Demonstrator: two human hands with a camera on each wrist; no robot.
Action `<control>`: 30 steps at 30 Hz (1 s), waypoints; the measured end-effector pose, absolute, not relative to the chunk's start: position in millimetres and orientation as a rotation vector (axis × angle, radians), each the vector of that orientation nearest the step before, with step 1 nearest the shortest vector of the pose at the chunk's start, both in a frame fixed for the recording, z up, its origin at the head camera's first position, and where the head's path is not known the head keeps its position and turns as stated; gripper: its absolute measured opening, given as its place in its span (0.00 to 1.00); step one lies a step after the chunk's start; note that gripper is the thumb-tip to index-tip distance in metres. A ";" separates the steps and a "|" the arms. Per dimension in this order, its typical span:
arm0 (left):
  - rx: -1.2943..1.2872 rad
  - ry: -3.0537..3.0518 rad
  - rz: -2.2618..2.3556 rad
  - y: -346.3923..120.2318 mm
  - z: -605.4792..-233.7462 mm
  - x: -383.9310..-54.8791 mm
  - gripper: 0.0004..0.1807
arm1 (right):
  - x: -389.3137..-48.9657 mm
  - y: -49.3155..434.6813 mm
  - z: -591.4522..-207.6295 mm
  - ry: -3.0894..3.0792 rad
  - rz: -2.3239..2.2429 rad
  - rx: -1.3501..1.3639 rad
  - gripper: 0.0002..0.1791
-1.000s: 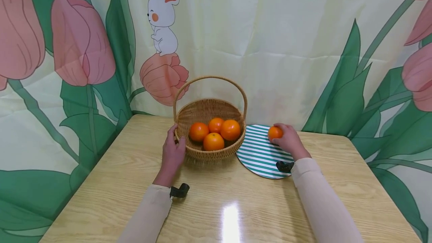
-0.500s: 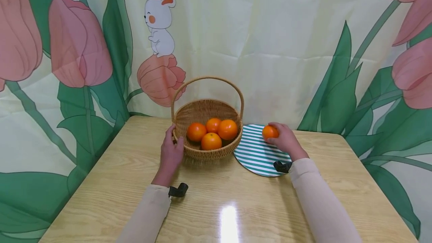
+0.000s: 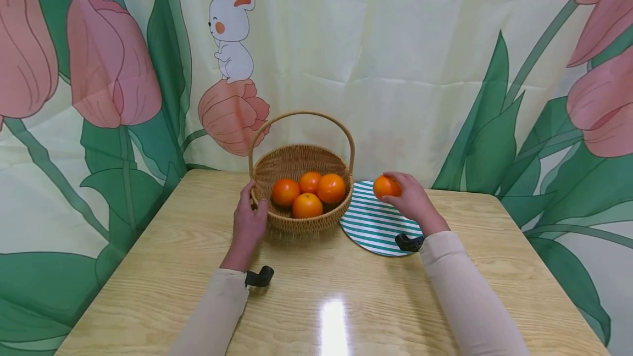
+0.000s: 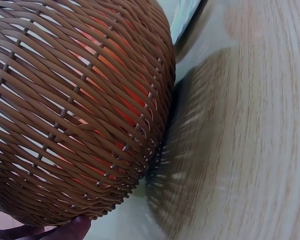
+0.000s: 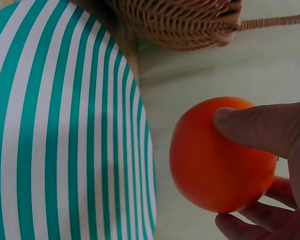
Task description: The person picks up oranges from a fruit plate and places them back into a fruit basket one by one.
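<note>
A wicker basket (image 3: 301,228) with a tall arched handle stands at the back of the table, several oranges (image 3: 307,206) inside it. At its left rim, my left hand (image 3: 250,223) grips the wickerwork; the left wrist view has the woven wall (image 4: 75,100) close up, with fingertips (image 4: 75,229) at the lower edge. My right hand (image 3: 411,200) holds another orange (image 3: 383,187) between thumb and fingers, above the back part of a round green-and-white striped mat (image 3: 376,229). In the right wrist view the thumb lies across this orange (image 5: 210,165), its far side hidden by the hand.
The wooden table (image 3: 296,301) reaches back to a curtain (image 3: 395,70) printed with tulips and a rabbit. The basket's right side overlaps the mat's left edge in the head view. Each wrist wears a small black camera (image 3: 259,276).
My right hand has raised the orange off the striped mat and moved it left toward the basket. The left hand keeps its hold on the rim. The head view has shifted slightly.
</note>
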State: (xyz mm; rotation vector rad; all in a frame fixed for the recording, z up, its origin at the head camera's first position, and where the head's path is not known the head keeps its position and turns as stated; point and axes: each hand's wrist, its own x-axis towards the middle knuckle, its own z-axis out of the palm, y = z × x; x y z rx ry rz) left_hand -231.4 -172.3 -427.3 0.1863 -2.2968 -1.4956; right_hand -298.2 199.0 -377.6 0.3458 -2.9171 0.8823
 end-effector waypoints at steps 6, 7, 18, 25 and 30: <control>0.176 -2.303 -1.502 -174.3 -428.5 -231.3 0.29 | -291.3 188.9 -367.2 -2.889 0.867 0.387 0.33; 0.174 -2.302 -1.502 -174.5 -428.7 -231.5 0.29 | -290.6 187.5 -365.7 -2.886 0.861 0.393 0.33; 0.166 -2.287 -1.507 -173.7 -426.2 -233.0 0.29 | -281.1 174.1 -346.4 -2.828 0.808 0.486 0.33; 0.166 -2.290 -1.519 -174.0 -424.0 -234.9 0.30 | -274.7 164.9 -332.8 -2.769 0.767 0.559 0.34; 0.174 -2.305 -1.498 -174.1 -425.5 -233.5 0.30 | -270.2 156.3 -327.8 -2.749 0.781 0.563 0.34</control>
